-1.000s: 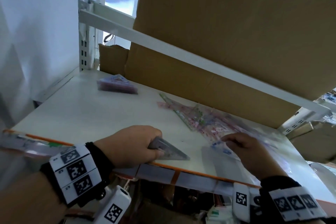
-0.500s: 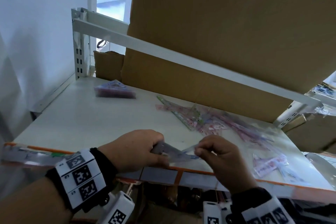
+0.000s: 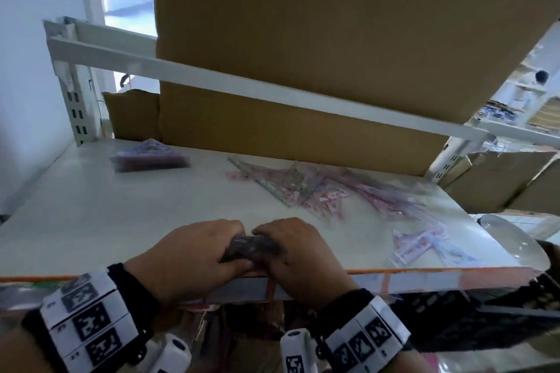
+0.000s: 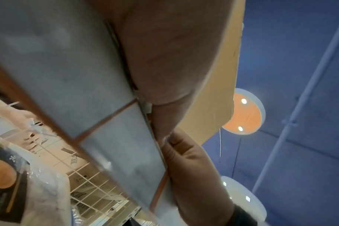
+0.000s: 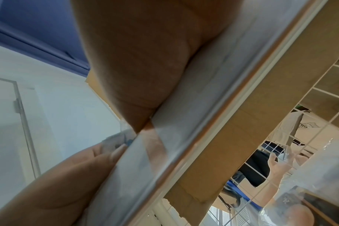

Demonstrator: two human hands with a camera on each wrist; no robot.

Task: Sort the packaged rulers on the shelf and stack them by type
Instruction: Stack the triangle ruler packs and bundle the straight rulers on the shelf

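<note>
On the white metal shelf (image 3: 91, 215) with its orange front edge, we see loose pink packaged rulers (image 3: 330, 191) scattered at right and a stacked pile (image 3: 150, 156) at back left. Our left hand (image 3: 194, 254) and right hand (image 3: 298, 254) meet at the front edge, each grip curled around a small grey bundle of packaged rulers (image 3: 248, 247).

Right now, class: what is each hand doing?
Left hand: fingers curled round the small bundle of packaged rulers at the shelf's front edge.
Right hand: gripping the same bundle.
</note>
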